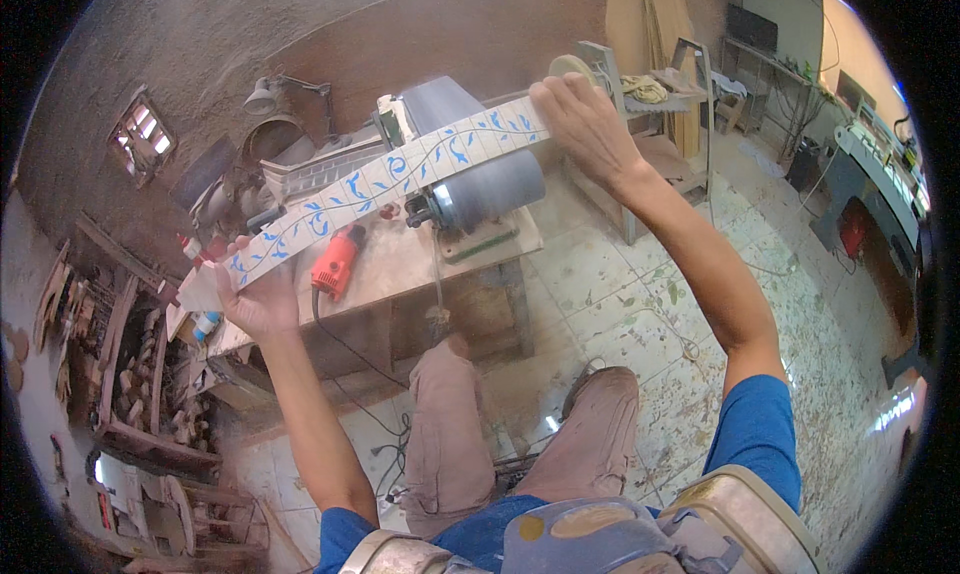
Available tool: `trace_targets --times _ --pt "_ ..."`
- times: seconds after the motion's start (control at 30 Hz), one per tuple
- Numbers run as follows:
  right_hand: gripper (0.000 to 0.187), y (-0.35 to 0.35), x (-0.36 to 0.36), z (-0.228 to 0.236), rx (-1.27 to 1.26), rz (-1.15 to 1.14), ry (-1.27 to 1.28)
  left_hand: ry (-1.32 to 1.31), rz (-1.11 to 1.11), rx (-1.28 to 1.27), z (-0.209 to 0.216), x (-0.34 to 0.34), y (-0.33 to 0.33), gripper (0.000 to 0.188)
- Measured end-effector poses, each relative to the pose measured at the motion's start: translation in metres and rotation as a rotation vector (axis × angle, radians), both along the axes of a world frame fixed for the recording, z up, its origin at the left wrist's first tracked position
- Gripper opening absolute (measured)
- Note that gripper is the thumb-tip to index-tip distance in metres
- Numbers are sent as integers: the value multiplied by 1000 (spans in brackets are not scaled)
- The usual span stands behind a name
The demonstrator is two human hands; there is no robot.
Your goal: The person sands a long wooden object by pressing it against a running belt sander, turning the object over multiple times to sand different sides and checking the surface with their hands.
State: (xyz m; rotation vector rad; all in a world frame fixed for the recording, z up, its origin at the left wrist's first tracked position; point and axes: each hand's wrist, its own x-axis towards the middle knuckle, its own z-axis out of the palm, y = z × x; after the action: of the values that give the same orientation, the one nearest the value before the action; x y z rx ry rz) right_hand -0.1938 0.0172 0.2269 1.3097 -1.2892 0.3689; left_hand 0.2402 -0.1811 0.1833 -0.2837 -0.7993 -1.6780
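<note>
A long pale flat strip (pixel 415 164), painted with blue leaf sprigs and a thin dark vine line, stretches slantwise between my hands. My left hand (pixel 258 299) grips its lower left end, thumb on the near side. Around the upper right end close the fingers of my right hand (pixel 588 126). Behind and under the strip is a sanding machine with a grey drum (pixel 495 191) and a wide grey belt (pixel 440 104). Whether the strip touches the drum, I cannot tell. A red corded power tool (pixel 338 262) lies on the dusty workbench (pixel 385 274) below the strip.
A desk lamp (pixel 262 96) stands at the back left. Bottles (pixel 195 249) are near my left hand. Wooden racks (pixel 130 374) hold scraps at the left. Cables (pixel 400 439) trail by my feet over the littered tile floor (pixel 640 324). A wooden stand (pixel 660 164) is at right.
</note>
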Motion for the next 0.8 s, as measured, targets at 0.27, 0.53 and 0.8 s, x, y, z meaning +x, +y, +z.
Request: trace_targets --times 0.27,0.53,0.8 --pt "39 20 -8 18 476 82 -251 -91 136 49 -6 -3 7 40" --pt "30 35 -11 71 1000 87 -677 -191 268 195 -10 -11 12 49" --pt "43 38 -33 46 749 137 -439 -214 238 158 -12 -29 23 44"
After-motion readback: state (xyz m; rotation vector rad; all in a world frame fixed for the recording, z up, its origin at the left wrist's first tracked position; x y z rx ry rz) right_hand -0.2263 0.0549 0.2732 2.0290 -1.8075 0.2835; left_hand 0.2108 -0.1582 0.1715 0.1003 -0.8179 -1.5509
